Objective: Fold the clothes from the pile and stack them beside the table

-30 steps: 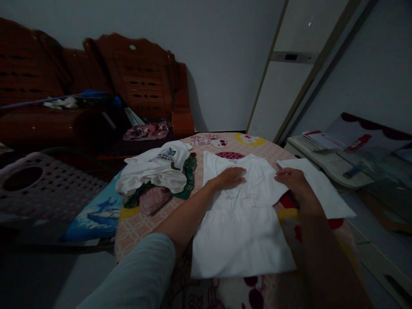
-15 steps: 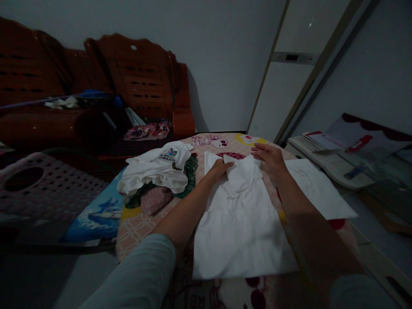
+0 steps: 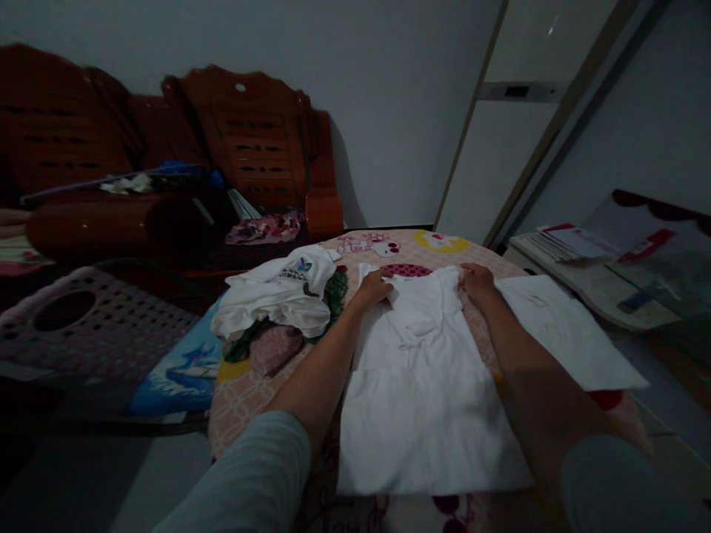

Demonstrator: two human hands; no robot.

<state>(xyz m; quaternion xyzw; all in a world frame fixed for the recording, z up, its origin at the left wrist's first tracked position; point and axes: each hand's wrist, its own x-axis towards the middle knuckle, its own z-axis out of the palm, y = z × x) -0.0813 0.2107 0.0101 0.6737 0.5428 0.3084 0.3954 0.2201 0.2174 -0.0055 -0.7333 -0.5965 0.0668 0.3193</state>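
A white garment (image 3: 422, 400) lies spread lengthwise on the patterned round table cover (image 3: 244, 403), with its narrower end away from me. My left hand (image 3: 375, 289) is closed on the garment's far left corner. At the far right corner, my right hand (image 3: 476, 283) has its fingers drawn together at the edge; whether cloth is between them is too small to tell. To the right lies a flat white folded garment (image 3: 566, 326). A heap of clothes with a printed white shirt (image 3: 278, 289) on top sits at the left.
Left of the table are a woven pink basket (image 3: 111, 333) and a blue printed bag (image 3: 186, 370). Wooden chairs (image 3: 249, 141) stand behind, holding cloths. At the right, a side table (image 3: 589, 285) bears papers. A tall white cabinet-like unit (image 3: 500, 148) stands at the back.
My right hand has moved outward to the right and its fingers have drawn together. My left hand has shifted slightly left. The garment's far end is now wider and flatter. The view has shifted slightly.
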